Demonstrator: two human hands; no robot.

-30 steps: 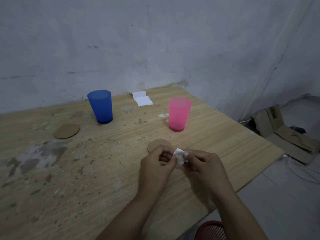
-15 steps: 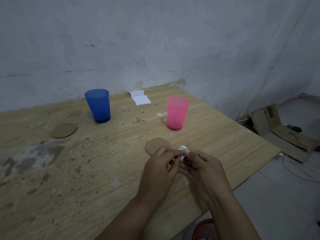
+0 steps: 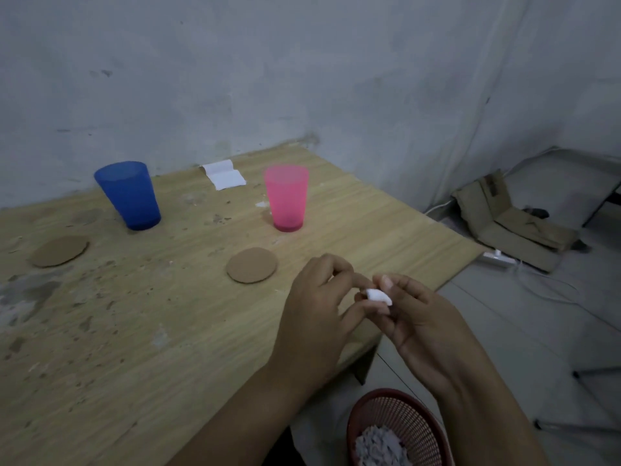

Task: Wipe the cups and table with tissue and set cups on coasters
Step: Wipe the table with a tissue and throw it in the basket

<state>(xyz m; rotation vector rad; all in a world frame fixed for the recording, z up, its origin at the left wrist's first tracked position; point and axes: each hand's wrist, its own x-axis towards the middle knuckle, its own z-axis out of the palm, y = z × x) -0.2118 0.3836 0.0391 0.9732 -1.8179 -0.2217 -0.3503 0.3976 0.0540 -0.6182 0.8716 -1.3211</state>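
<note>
1. Grey plaster walls close off a corner behind the worn wooden table, which I watch through the head camera.
2. Over the table's near right edge, my left hand and right hand meet around 1 small wad of white tissue.
3. Right hand: thumb and curled fingers pinch the tissue. Left hand: fingers curled, the tips touching the wad's left end; whether they truly grip it I cannot tell, since knuckles hide the contact.
4. Most of the tissue is buried between the fingers. The visible part is a short roll, its long axis running left to right, tilted slightly down to the right.
5. Just beyond the left hand, 1 round brown coaster lies flat on the table.
6. Farther back stands the pink cup, upright and mouth up, on bare wood, apart from that coaster.
7. At the far left, the blue cup is upright too, beside but not on the 2nd coaster.
8. Between the cups, against the wall, lies a folded white sheet, its long axis running away from me.
9. Below my right wrist, a red mesh basket is cut off by the frame's bottom edge; grey crumpled bits sit inside, too blurred to identify.
10. On the floor at right lie flattened cardboard and white cables, dim and hard to make out.
</note>
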